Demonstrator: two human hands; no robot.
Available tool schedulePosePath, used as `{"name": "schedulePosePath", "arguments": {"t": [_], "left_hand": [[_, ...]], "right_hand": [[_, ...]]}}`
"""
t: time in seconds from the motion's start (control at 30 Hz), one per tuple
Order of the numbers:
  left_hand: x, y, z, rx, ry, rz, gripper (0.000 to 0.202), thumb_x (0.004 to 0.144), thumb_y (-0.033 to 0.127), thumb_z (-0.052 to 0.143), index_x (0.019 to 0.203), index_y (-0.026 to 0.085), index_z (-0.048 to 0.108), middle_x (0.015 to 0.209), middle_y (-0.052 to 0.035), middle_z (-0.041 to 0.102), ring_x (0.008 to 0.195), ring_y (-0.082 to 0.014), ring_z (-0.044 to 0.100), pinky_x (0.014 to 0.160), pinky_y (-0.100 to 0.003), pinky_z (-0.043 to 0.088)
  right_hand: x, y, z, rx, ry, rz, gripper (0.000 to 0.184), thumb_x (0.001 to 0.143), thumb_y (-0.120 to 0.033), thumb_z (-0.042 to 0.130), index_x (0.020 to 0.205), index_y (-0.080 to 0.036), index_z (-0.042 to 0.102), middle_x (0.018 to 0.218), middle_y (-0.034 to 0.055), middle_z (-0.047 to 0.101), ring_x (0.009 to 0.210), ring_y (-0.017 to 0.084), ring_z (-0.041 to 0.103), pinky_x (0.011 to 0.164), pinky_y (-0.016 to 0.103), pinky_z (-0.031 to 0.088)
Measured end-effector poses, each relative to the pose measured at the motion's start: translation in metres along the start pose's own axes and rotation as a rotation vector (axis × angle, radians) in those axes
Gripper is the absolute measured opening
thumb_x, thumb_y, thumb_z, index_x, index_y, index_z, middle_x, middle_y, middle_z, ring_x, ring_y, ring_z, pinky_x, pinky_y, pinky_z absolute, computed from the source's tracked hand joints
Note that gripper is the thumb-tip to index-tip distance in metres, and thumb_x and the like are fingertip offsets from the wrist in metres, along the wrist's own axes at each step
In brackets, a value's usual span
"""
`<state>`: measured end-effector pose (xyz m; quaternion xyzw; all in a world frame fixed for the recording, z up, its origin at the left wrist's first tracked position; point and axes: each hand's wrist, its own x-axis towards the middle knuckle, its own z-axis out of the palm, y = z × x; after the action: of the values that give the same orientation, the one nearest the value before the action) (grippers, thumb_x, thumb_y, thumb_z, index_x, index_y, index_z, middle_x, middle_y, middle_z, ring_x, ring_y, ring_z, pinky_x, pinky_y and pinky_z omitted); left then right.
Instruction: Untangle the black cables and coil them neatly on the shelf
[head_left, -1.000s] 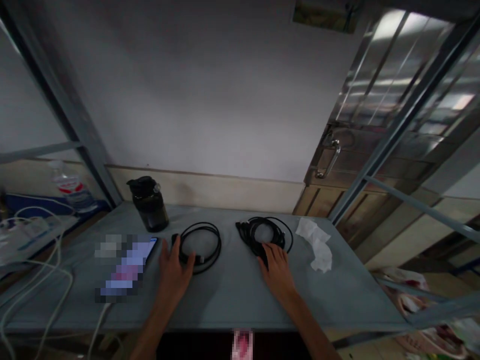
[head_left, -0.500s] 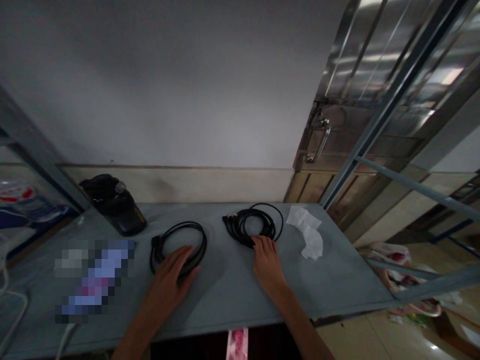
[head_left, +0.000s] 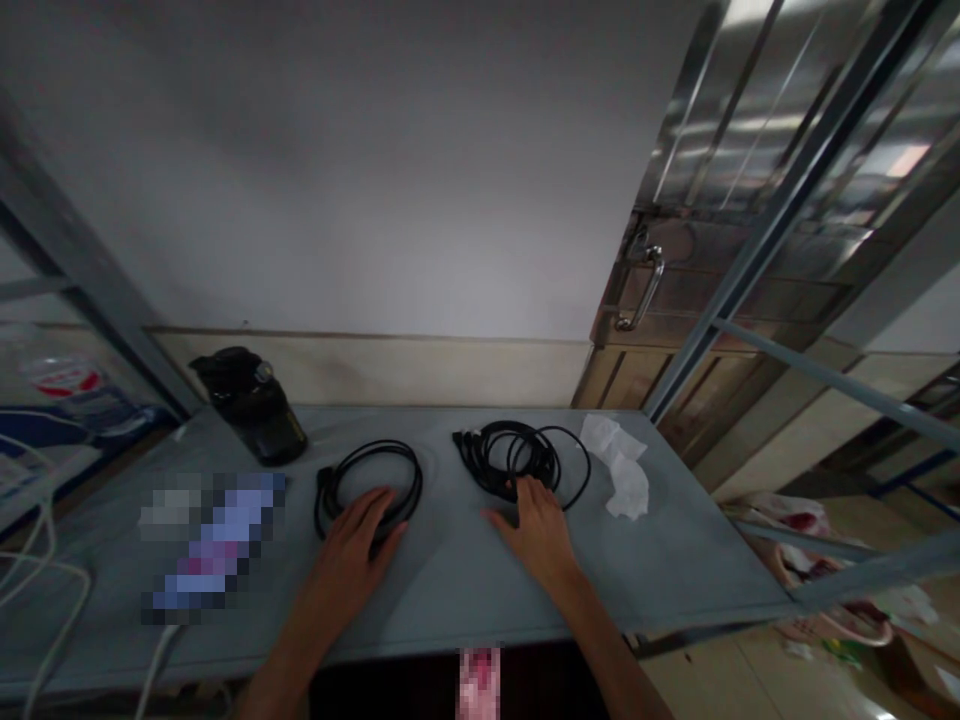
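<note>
A single coiled black cable [head_left: 417, 468] lies on the left half of the grey tabletop [head_left: 442, 590]. Over its near edge rests my left hand [head_left: 351, 545], thumb apart from the fingers, which partly hide the loop. To the right lies a thicker bundle of coiled black cables [head_left: 487, 470], with several plug ends at its left. One loose loop sticks out from the bundle's right side. My right hand [head_left: 536, 525] touches the bundle's near edge with its fingertips, its thumb spread out to the left on the tabletop.
Crumpled white tissue [head_left: 619, 470] lies right of the bundle. A dark bottle [head_left: 255, 410] stands at the back left, near a pixelated bluish object [head_left: 225, 540] and white cords [head_left: 64, 620]. Metal posts [head_left: 750, 270] frame the table's ends; a wall [head_left: 375, 200] rises behind.
My right thumb has spread away from the fingers. The bundle's loose loop now lies lower and farther right. My left hand stays at its coil, and the view has shifted slightly.
</note>
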<state>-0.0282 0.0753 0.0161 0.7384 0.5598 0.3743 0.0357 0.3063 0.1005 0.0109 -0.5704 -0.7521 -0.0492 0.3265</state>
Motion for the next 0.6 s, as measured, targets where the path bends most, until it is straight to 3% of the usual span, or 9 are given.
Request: {"name": "schedulePosePath", "arguments": {"t": [0.1, 0.17, 0.37, 0.47, 0.6], "left_hand": [[-0.001, -0.004, 0.002, 0.043, 0.022, 0.058, 0.047, 0.111, 0.054, 0.06, 0.149, 0.027, 0.068, 0.152, -0.0116, 0.073, 0.141, -0.0357, 0.071, 0.124, -0.057, 0.056], [-0.002, -0.006, 0.003, 0.065, 0.035, 0.089, 0.047, 0.113, 0.053, 0.059, 0.15, 0.026, 0.068, 0.152, -0.0121, 0.073, 0.14, -0.035, 0.071, 0.123, -0.057, 0.058], [-0.005, -0.006, 0.003, 0.084, 0.04, 0.11, 0.046, 0.115, 0.051, 0.058, 0.149, 0.023, 0.068, 0.15, -0.0142, 0.073, 0.138, -0.0349, 0.072, 0.122, -0.056, 0.058], [-0.006, -0.008, 0.004, 0.081, 0.037, 0.102, 0.045, 0.115, 0.05, 0.058, 0.149, 0.023, 0.069, 0.151, -0.0143, 0.072, 0.139, -0.0346, 0.071, 0.123, -0.056, 0.057], [-0.007, -0.011, 0.007, 0.067, 0.055, 0.116, 0.044, 0.115, 0.048, 0.057, 0.149, 0.023, 0.069, 0.15, -0.0145, 0.073, 0.139, -0.0349, 0.071, 0.122, -0.057, 0.058]], "right_hand": [[0.0, 0.002, 0.001, -0.062, -0.067, 0.005, 0.028, 0.116, -0.047, 0.063, 0.109, -0.021, 0.07, 0.104, 0.012, 0.079, 0.104, 0.031, 0.079, 0.094, 0.041, 0.063], [-0.001, 0.004, 0.003, -0.055, -0.063, 0.026, 0.031, 0.12, -0.044, 0.054, 0.106, -0.022, 0.07, 0.1, 0.0113, 0.079, 0.099, 0.029, 0.08, 0.089, 0.036, 0.061], [0.011, 0.007, -0.009, 0.222, 0.125, 0.305, 0.062, 0.117, -0.072, 0.036, 0.104, -0.021, 0.069, 0.096, 0.0163, 0.081, 0.084, 0.033, 0.081, 0.074, 0.039, 0.059], [0.039, 0.008, -0.041, 0.397, 0.232, 0.385, 0.066, 0.109, -0.082, 0.039, 0.097, -0.024, 0.067, 0.088, 0.0146, 0.079, 0.082, 0.036, 0.078, 0.074, 0.044, 0.059], [0.097, 0.012, -0.107, 0.474, 0.364, 0.383, 0.061, 0.104, -0.084, 0.05, 0.092, -0.026, 0.063, 0.075, 0.0056, 0.068, 0.072, 0.029, 0.068, 0.066, 0.04, 0.056]]}}
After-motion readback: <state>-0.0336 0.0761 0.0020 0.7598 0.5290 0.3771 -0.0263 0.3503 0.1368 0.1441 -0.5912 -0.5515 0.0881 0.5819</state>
